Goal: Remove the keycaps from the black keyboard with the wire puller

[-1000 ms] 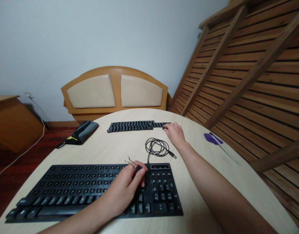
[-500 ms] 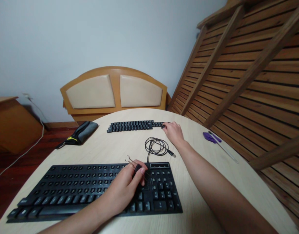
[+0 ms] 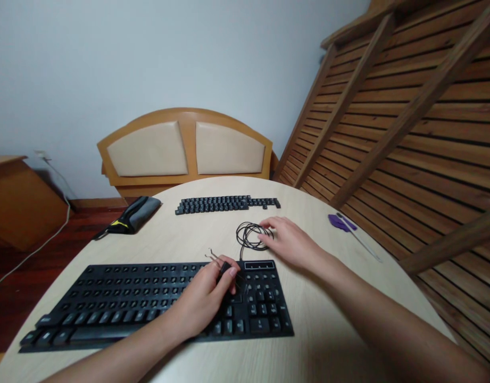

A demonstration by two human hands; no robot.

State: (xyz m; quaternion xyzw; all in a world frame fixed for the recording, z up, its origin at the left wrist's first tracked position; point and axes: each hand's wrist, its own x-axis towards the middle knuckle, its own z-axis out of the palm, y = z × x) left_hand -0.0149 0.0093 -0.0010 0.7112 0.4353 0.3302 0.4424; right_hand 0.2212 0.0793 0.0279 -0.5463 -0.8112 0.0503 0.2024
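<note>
A black keyboard (image 3: 142, 285) lies near me, its upper rows bare of keycaps and its lowest rows and number pad still capped. My left hand (image 3: 207, 292) is closed round a wire keycap puller (image 3: 225, 267), resting over the keyboard's right half. Two hooked wire ends stick out past the fingers. My right hand (image 3: 290, 242) hangs with fingers apart above the right side of the coiled black cable (image 3: 245, 234), holding nothing that I can see. Beyond it, pulled keycaps (image 3: 215, 204) stand in rows, with a few more at their right end.
All this is on a round pale wooden table (image 3: 197, 236). A dark pouch (image 3: 136, 214) lies at its left edge. On the right are a purple cloth (image 3: 340, 222) and a thin white stick (image 3: 362, 241). Behind stand a headboard (image 3: 191, 114) and a slatted wooden frame (image 3: 388, 133).
My right hand has drawn back from the right end of the keycap rows to the cable, and its fingers have parted. A keycap stands where it was. My left hand keeps the puller.
</note>
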